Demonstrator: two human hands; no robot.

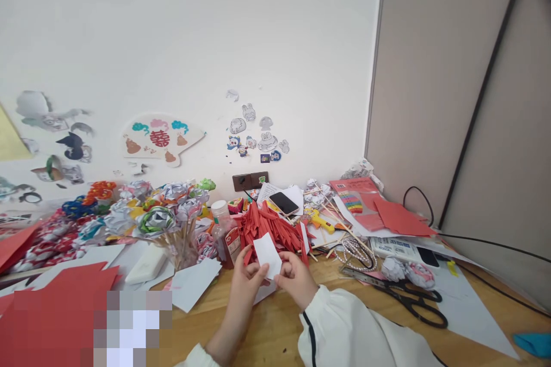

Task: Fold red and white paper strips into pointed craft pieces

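Between my hands, a small piece of white paper (267, 254) is held up above the wooden table. My left hand (247, 278) pinches its lower left side with thumb and fingers. At its lower right edge, my right hand (298, 280) grips it the same way. Just behind the paper lies a heap of folded red paper strips (269, 222). Another white sheet (262, 293) shows partly below my hands, mostly covered by them.
Paper flowers (157, 221) on sticks crowd the left, beside a glass jar (221, 223). Red sheets (55, 298) lie front left. A phone (284, 203), a yellow glue gun (322, 221) and black scissors (408, 298) are behind and to the right. Cables run along the right.
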